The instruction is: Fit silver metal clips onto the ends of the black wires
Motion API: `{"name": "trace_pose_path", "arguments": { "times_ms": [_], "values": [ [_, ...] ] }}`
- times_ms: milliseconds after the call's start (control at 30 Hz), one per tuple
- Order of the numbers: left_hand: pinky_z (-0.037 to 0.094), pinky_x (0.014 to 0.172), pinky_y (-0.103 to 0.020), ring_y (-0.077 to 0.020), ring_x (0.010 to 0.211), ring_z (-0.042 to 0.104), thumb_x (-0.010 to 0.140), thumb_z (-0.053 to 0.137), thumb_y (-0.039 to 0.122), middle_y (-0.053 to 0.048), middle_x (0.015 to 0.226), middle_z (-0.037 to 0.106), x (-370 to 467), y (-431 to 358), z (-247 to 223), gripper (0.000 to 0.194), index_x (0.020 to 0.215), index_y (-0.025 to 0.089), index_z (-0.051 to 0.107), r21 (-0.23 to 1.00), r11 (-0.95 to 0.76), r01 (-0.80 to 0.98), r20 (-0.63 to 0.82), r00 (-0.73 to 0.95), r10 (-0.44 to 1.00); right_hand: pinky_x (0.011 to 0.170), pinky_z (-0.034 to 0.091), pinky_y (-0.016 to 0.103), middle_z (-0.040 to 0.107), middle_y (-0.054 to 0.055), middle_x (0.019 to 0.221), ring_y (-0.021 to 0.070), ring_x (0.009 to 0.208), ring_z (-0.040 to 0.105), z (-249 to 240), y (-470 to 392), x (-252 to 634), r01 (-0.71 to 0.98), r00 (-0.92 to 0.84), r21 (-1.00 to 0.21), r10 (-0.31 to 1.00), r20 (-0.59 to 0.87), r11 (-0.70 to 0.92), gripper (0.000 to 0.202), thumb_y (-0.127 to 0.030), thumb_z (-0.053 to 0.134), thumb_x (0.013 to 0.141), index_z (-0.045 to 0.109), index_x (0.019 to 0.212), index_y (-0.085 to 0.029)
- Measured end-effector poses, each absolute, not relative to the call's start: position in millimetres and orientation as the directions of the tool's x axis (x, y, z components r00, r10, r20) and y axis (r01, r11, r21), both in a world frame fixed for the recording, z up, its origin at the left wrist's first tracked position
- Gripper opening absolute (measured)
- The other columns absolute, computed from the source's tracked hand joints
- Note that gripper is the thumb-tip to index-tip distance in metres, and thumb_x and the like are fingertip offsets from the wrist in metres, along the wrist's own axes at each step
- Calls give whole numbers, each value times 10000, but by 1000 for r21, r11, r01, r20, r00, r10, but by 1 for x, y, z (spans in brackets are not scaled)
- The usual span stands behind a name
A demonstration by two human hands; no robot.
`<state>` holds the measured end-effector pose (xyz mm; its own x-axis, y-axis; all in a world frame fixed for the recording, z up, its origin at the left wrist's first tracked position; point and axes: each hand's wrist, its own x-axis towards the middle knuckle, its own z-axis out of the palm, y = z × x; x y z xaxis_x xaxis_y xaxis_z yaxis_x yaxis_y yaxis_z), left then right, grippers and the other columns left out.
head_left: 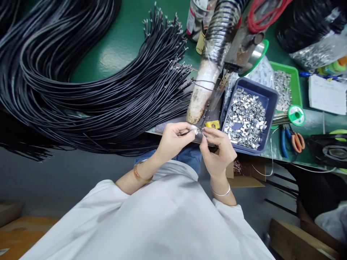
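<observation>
My left hand (pixel 176 140) is closed in a pinch at the table's front edge, holding a small whitish and silvery piece (pixel 194 129) whose exact kind is too small to tell. Just to its right, my right hand (pixel 219 148) pinches too, its thumb and fingertips close to that piece. Whatever lies between the right fingertips is hidden or too tiny to name. Both hands are below the lower end of a wrapped fume hose (pixel 200 90). Right of the hands, a dark blue tray (pixel 268 94) holds many small silvery metal connectors (pixel 246 117).
A thick bundle of black cables (pixel 108 97) with stripped ends covers the left of the green table (pixel 114 54). On the right are a green tray (pixel 296 85), a solder spool (pixel 296 115), blue-handled pliers (pixel 284 141), orange-handled scissors (pixel 298 142) and a paper pad (pixel 327 94).
</observation>
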<state>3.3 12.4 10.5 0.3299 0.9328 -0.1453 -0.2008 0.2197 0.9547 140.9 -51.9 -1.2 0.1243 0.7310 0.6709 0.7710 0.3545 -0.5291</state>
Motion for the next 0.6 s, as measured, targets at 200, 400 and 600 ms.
{"name": "trace_pose_path", "arguments": {
  "times_ms": [200, 400, 600],
  "values": [
    [369, 509, -192, -70, 521, 451, 712, 726, 227, 11, 570, 597, 1, 9, 8, 109, 703, 128, 771, 976, 153, -152, -99, 310, 946, 804, 659, 329, 765, 33, 1082, 168, 950, 761, 2, -52, 140, 730, 149, -583, 748, 646, 358, 160, -107, 667, 850, 610, 915, -242],
    [337, 490, -191, -76, 525, 431, 709, 711, 193, 19, 550, 557, 0, 7, 5, 85, 712, 138, 776, 994, 92, -62, -71, 275, 959, 820, 661, 322, 766, 32, 1073, 155, 930, 762, 4, -53, 139, 723, 144, -600, 775, 615, 342, 141, -111, 658, 862, 606, 886, -240],
    [291, 472, -184, -52, 488, 368, 733, 716, 222, 43, 515, 495, -1, 10, 9, 113, 669, 129, 716, 982, 146, -119, -98, 341, 935, 821, 658, 324, 765, 23, 1046, 151, 916, 760, 4, -54, 141, 668, 188, -670, 798, 572, 323, 120, -117, 666, 866, 629, 876, -232]
  ]
}}
